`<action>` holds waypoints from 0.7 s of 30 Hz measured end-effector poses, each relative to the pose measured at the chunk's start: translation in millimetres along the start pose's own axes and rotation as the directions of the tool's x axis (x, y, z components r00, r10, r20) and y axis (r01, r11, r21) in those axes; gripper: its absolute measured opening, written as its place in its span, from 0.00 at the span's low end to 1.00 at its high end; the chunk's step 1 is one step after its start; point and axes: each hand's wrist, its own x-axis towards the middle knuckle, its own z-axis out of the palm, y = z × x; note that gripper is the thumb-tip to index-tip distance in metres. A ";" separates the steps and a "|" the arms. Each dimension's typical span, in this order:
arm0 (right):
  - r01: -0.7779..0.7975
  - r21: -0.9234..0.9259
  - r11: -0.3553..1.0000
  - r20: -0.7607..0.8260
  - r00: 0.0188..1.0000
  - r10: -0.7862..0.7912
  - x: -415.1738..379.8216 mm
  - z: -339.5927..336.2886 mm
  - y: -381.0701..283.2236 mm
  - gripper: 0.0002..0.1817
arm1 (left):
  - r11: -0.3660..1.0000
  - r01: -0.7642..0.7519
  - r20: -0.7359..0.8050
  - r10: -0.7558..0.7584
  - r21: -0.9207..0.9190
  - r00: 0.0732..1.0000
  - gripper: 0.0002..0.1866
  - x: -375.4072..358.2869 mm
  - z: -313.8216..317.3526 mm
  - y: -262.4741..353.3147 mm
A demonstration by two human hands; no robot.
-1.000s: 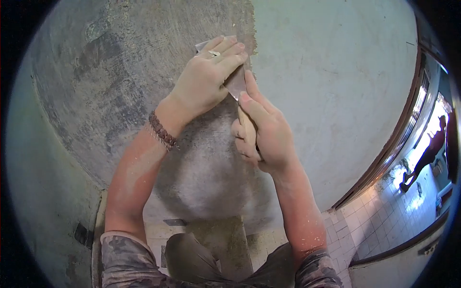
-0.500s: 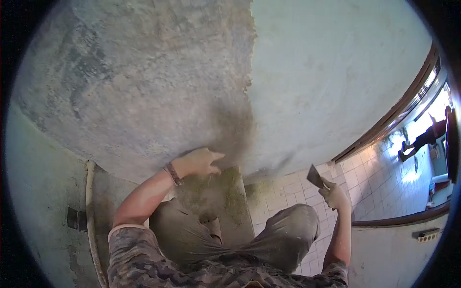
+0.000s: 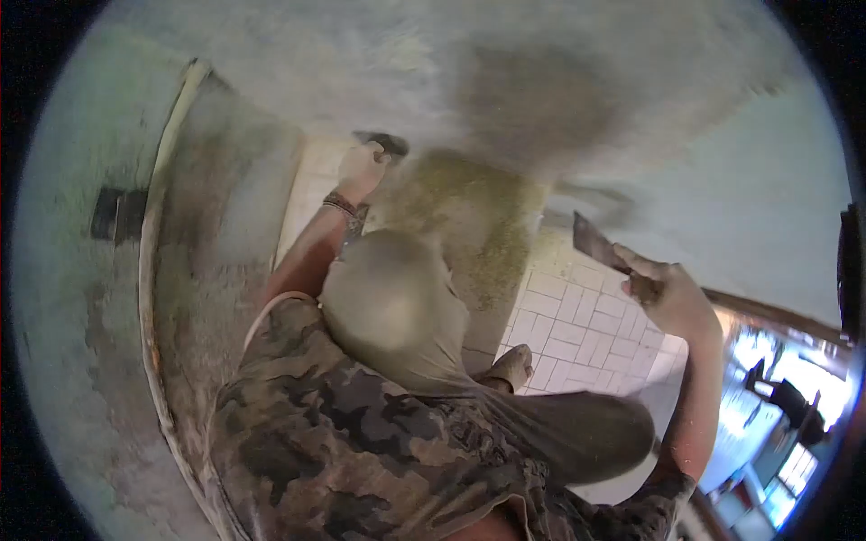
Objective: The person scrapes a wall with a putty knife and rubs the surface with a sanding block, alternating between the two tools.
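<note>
My left hand [image 3: 363, 171] is closed round a dark flat tool [image 3: 388, 142], held low by the foot of the wall. On the other side, my right hand [image 3: 672, 293] grips the handle of a putty knife [image 3: 597, 245], its metal blade pointing up and left beside the wall. A greenish, stained ledge [image 3: 460, 216] lies between the two hands. The wall [image 3: 379, 63] above is grey and patchy, with a darker blurred area near the middle.
A pale pipe [image 3: 153, 270] runs down the left wall, past a dark box [image 3: 119, 215]. Light floor tiles [image 3: 577, 316] lie beyond my knees. Through a doorway at the lower right, another person [image 3: 789, 397] shows in a bright room.
The view has swung left and downward. My left hand, earlier with fingers pointing out, now has a dark tool in it. My right hand still has the putty knife, now nearer the wall.
</note>
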 end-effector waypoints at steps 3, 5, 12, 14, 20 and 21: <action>0.010 -0.326 0.945 0.183 0.982 0.052 48.9 31.8 -0.5 0.28 | 0.948 0.316 -0.126 -0.309 0.042 0.943 0.14 -38.4 5.0 -15.1; -0.002 -0.542 0.840 0.211 0.968 0.138 70.5 63.6 -10.3 0.28 | 0.919 0.394 -0.071 -0.393 -0.006 0.917 0.19 -53.2 6.0 -22.2; 0.225 -0.415 0.882 0.570 0.819 0.059 83.7 113.1 21.1 0.38 | 0.877 0.474 -0.083 -0.480 -0.081 0.873 0.50 -3.9 18.9 -19.2; 0.130 -0.517 0.846 0.473 0.867 0.155 91.9 113.3 11.1 0.33 | 0.881 0.466 -0.048 -0.470 -0.077 0.881 0.48 15.7 52.6 -27.9; 0.172 -0.480 0.860 0.472 0.877 0.089 103.8 137.9 47.4 0.32 | 0.960 0.278 0.146 -0.272 -0.026 0.951 0.42 18.6 108.8 -42.2; 0.218 -0.431 0.876 0.439 0.898 -0.008 111.6 163.5 80.1 0.31 | 0.969 0.245 0.178 -0.233 -0.045 0.956 0.41 19.5 115.1 -47.1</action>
